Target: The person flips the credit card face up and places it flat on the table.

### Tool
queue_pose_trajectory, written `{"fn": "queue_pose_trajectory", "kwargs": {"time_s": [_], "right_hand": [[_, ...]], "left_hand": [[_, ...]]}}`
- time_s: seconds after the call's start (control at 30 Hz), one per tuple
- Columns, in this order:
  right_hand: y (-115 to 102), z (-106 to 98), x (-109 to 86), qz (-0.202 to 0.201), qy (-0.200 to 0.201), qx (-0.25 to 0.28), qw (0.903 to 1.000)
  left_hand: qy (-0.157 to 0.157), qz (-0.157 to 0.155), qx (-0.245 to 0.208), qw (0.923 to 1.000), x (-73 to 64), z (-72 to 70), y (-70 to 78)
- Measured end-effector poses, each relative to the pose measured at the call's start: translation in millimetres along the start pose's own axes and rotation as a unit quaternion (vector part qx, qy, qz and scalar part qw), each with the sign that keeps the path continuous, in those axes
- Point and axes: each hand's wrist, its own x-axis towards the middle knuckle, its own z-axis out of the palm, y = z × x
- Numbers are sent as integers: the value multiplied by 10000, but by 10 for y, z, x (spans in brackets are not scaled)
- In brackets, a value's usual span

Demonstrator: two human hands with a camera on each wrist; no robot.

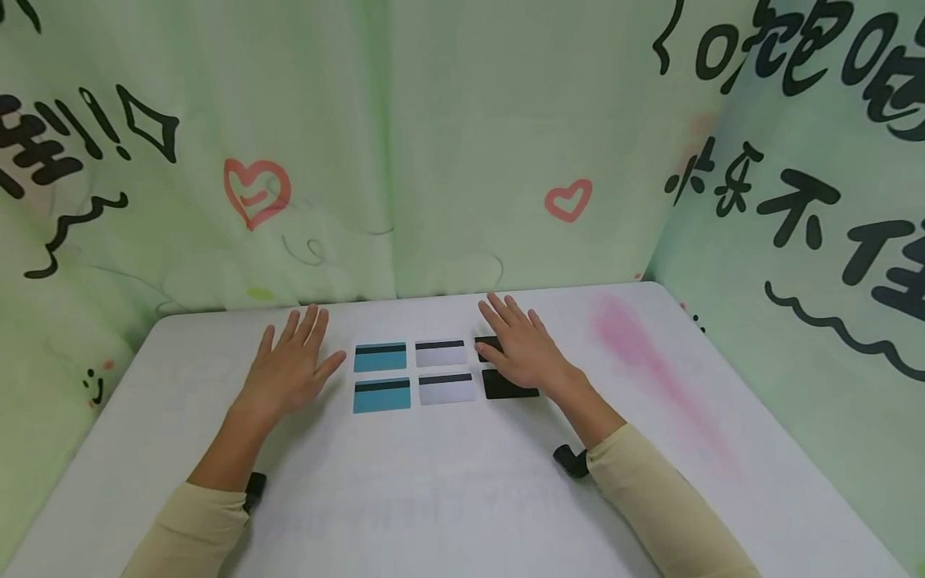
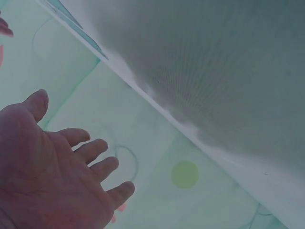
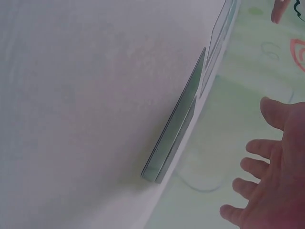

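Several cards lie in two rows on the white table. On the left of the rows are an upper blue card (image 1: 380,364) and a lower blue card (image 1: 381,399), each with a dark stripe. Beside them are two pale striped cards, an upper pale card (image 1: 442,357) and a lower pale card (image 1: 446,392). A black card (image 1: 506,388) is at lower right; another black card (image 1: 488,341) is partly hidden behind my right hand (image 1: 526,347). That hand hovers with fingers extended, holding nothing. My left hand (image 1: 289,373), also raised and spread, is left of the blue cards.
The white table (image 1: 426,498) ends at a green curtain (image 1: 462,160) along the back and sides. A pink smudge (image 1: 650,361) marks the right part of the tabletop. A black wrist device (image 1: 571,461) sticks out by the right sleeve.
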Motion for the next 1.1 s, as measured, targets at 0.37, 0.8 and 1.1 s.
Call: {"fn": "queue_pose_trajectory", "kwargs": {"time_s": [0.37,0.8,1.1], "right_hand": [[-94,6,99,-121,5,-42,9999],[-280,15,207,-201,-142,-207,9995],[-370,56,311,-240,-347,-209,9989]], "left_hand": [[-52,-24,18,10000,40,-16,17],[-159,10,19,9999,95,-4,-2],[-239,-11,101,9997,123,-14,-4]]}}
